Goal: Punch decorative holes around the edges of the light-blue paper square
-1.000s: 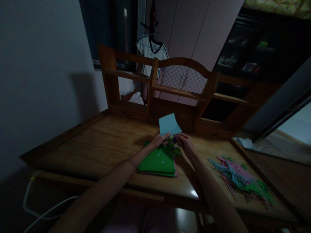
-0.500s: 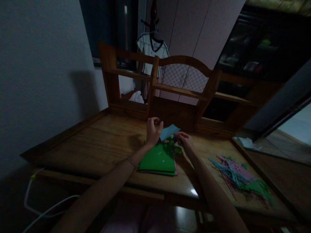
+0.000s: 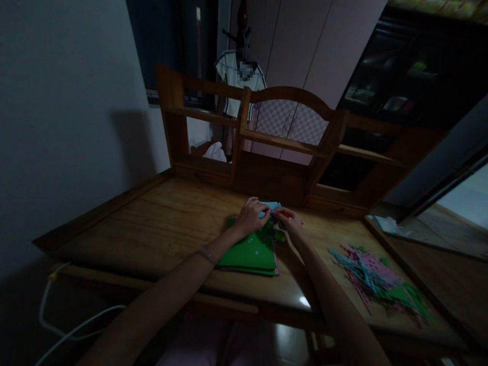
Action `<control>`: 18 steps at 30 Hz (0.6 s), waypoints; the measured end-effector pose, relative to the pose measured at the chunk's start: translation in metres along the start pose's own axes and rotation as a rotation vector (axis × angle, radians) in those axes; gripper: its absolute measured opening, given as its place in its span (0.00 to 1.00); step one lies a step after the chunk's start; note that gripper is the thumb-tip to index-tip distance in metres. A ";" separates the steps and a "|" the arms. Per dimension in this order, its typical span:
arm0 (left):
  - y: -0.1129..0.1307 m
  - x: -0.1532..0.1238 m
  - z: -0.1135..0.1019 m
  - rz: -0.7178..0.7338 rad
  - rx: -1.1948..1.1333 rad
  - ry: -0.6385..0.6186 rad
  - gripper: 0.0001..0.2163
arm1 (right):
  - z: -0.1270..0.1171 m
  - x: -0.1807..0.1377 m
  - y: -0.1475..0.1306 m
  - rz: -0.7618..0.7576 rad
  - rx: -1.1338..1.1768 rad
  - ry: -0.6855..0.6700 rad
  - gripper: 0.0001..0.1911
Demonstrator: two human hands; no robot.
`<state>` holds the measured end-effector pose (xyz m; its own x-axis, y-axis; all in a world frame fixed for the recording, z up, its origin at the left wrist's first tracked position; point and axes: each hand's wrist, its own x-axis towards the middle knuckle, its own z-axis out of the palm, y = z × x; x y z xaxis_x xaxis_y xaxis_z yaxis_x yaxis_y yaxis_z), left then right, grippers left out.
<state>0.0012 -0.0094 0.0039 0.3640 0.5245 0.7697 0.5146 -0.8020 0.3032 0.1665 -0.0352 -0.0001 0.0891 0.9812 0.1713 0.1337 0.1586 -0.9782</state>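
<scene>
Fingers of both hands meet over one light blue paper [image 3: 271,206] at the far edge of the green stack. The left hand [image 3: 250,216] has its grip pinched together on the paper's left side; the right hand [image 3: 287,221] has its grip closed on the right side, with something small and red just by its fingertips that is too dim to identify. The paper lies low, nearly flat, between the two hands, and only a small patch of it shows.

Directly at 6 o'clock from the hands lies one stack of green sheets [image 3: 249,251], flat on the desk [image 3: 160,223], with a thin pink edge showing along its right side; a few pale dots speckle the top sheet. How many sheets it holds cannot be told. One thin bracelet [image 3: 208,254] circles the left wrist.

At 4 o'clock, well apart from the hands, sits one loose heap of paper scraps [image 3: 375,284] in pink, blue and green. At 12 o'clock, one wooden shelf unit [image 3: 267,142] stands along the desk's back edge. At 8 o'clock, one white cable [image 3: 57,325] loops below the desk's front edge.
</scene>
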 end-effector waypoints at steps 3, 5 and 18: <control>-0.001 -0.001 0.001 0.008 -0.009 0.001 0.07 | 0.001 0.000 0.000 0.000 -0.017 -0.005 0.18; -0.001 -0.001 0.001 0.010 -0.012 -0.002 0.07 | 0.002 0.000 -0.001 0.004 -0.032 0.002 0.19; -0.005 -0.001 0.003 -0.003 -0.008 0.008 0.06 | 0.003 0.001 0.004 -0.028 -0.077 0.049 0.18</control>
<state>0.0011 -0.0046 0.0000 0.3561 0.5245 0.7733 0.5091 -0.8029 0.3101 0.1638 -0.0336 -0.0040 0.1322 0.9696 0.2061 0.2123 0.1754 -0.9613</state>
